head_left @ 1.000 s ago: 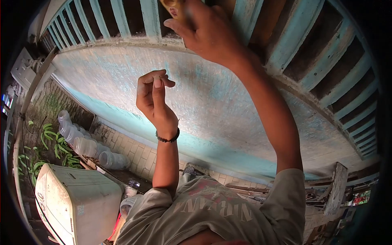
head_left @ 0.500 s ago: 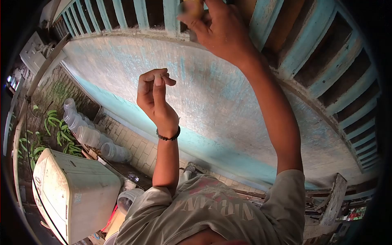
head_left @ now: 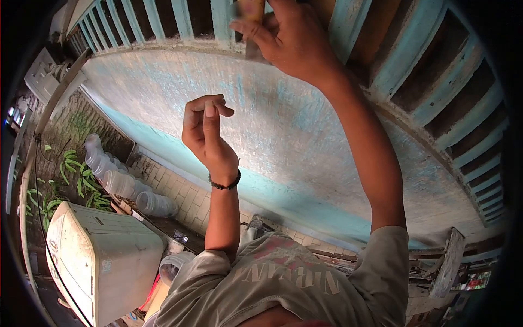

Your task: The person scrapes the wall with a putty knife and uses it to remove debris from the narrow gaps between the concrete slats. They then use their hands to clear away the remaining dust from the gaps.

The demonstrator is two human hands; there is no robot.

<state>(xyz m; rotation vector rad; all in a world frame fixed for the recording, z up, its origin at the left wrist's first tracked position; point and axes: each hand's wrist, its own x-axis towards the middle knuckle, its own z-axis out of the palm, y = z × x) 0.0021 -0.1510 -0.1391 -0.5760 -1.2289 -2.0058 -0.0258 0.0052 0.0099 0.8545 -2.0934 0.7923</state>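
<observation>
Your right hand (head_left: 297, 46), the nearer one, has its grip closed around the yellowish object (head_left: 252, 11) before the blue slats (head_left: 220, 22), long axis unclear at the frame's edge, while your left hand (head_left: 208, 133) pinches lower down, visibly holding nothing.

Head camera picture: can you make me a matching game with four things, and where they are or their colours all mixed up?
Things
1. Bracelet
2. Yellow thing
3. Bars
4. Tubs

Places and colours
A. Blue-green, above the wall
B. Held in the right hand
C. See-through, near green leaves
D. Around the wrist of the left hand

Right pairs: 1-D, 2-B, 3-A, 4-C
</observation>
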